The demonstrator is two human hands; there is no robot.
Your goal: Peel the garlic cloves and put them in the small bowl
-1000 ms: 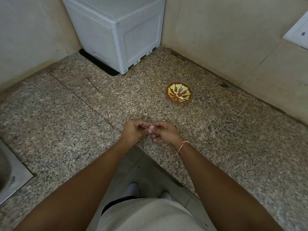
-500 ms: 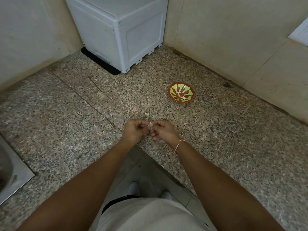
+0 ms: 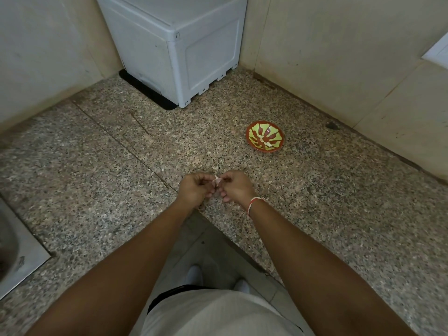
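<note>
Barely anything has shifted since the earlier frame — both hands stay together, my left hand (image 3: 195,190) and right hand (image 3: 236,187) each pinching the small pale garlic clove (image 3: 218,181) between their fingertips. Beyond my right fingers sits the small red-and-green patterned bowl (image 3: 265,136) — that hand is nearer.

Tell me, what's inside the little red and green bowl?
A few pale pieces, probably peeled garlic, lie in the small bowl near its middle. How many cannot be told; the near wall hides some of the bottom.
</note>
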